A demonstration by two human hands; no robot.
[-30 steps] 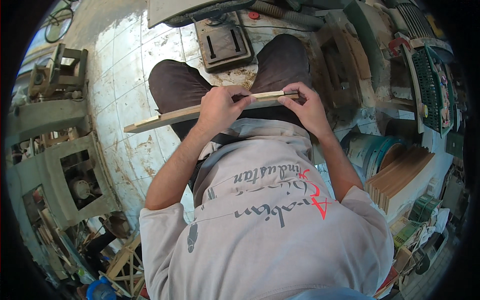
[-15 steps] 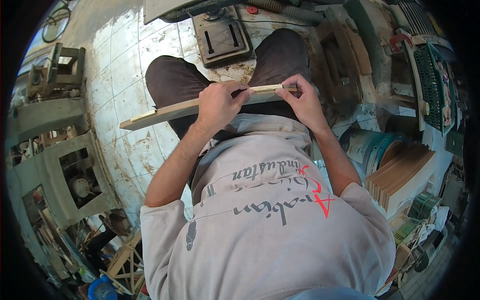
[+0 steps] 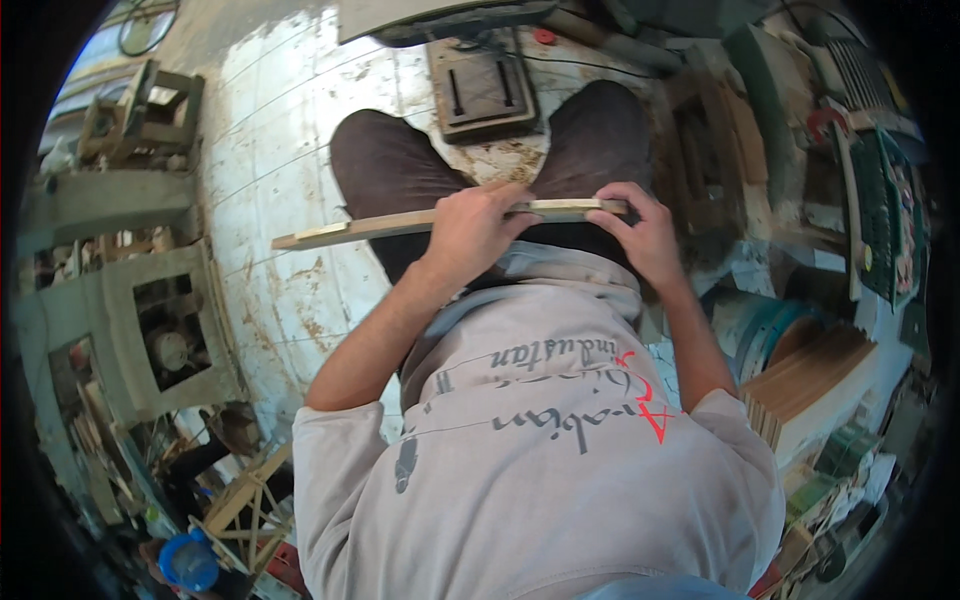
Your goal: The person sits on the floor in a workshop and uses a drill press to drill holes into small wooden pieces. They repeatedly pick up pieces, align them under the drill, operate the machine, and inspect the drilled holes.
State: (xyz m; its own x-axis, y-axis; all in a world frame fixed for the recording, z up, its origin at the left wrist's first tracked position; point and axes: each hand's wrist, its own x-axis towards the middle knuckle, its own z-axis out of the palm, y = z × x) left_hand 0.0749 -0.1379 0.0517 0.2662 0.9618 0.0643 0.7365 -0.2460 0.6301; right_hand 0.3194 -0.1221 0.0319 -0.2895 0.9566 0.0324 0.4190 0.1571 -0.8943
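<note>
A narrow wooden board (image 3: pixel 400 223) lies crosswise in front of my waist, above my lap, its left end reaching past my left knee. My left hand (image 3: pixel 474 232) is closed around it near the middle, with the fingers over the far side. My right hand (image 3: pixel 640 235) pinches the board's right end between thumb and fingers. Between the two hands a thin pale strip of wood (image 3: pixel 562 204) lies along the top edge. Another short pale piece (image 3: pixel 325 231) sits on the edge near the left end. How the strips are fixed cannot be made out.
Beyond my knees stands a dusty slotted metal base (image 3: pixel 484 95) on the tiled floor (image 3: pixel 285 180). Machine frames (image 3: pixel 170 335) line the left. At right are a green crate (image 3: pixel 890 220), a stack of brown boards (image 3: pixel 812 385) and a round teal container (image 3: pixel 745 322).
The whole view has shifted and turned slightly. The board now lies more level, its left end less low, and shows a narrower face. Both hands keep their hold.
</note>
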